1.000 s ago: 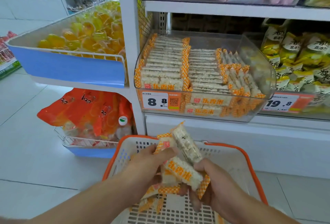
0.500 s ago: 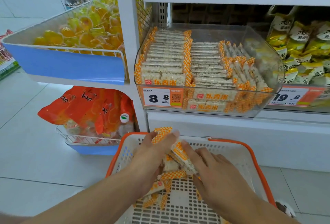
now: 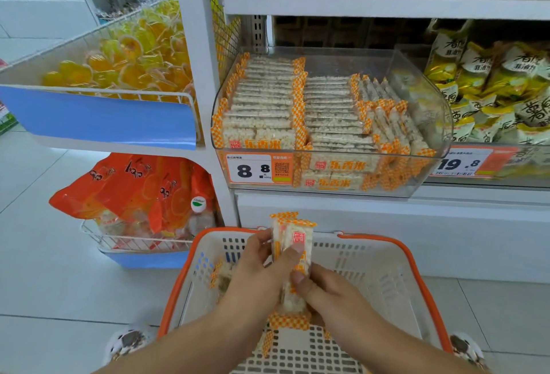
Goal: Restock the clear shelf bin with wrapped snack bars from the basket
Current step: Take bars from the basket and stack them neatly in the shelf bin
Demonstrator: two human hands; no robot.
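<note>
Both my hands are over the white basket with the orange rim [image 3: 422, 257], which sits directly below the clear shelf bin [image 3: 416, 99]. Left hand [image 3: 262, 272] and right hand [image 3: 324, 290] both grip the same small stack of wrapped rice snack bars [image 3: 293, 242], held upright on end, orange-checkered wrapper ends at top and bottom. Left thumb lies across the front of the stack, fingers curled round its left edge. Right hand pinches it lower down from the right, thumb tip on the front. Exact bar count in the stack: can't tell.

A few more loose bars [image 3: 221, 277] lie inside the basket, left of the stack.

The bin already holds two neat flat rows of bars at its left and middle, plus a slanted row to their right; its right end shows bare plastic. The 8.8 price tag [image 3: 257, 168] is on the bin's front left. Orange snack bags [image 3: 140, 192] hang left of the basket.
</note>
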